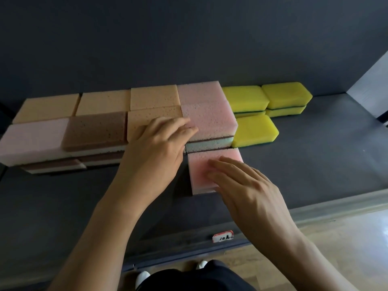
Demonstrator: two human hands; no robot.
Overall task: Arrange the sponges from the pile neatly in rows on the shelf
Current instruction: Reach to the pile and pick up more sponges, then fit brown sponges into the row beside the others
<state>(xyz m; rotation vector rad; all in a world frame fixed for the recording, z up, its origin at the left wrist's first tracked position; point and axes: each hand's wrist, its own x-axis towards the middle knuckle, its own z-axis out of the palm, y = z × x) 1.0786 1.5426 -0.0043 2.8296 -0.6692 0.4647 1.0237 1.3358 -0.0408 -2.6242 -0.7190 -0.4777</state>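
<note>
One pink sponge (pixel 206 162) lies flat, white-edged, porous.

Your left hand (pixel 155 141) hides half an orange sponge (pixel 151 117); your right hand (pixel 247 185) covers the near corner of the front pink sponge (pixel 200 162). The left edge crops a pale pink sponge (pixel 31 139).
</note>
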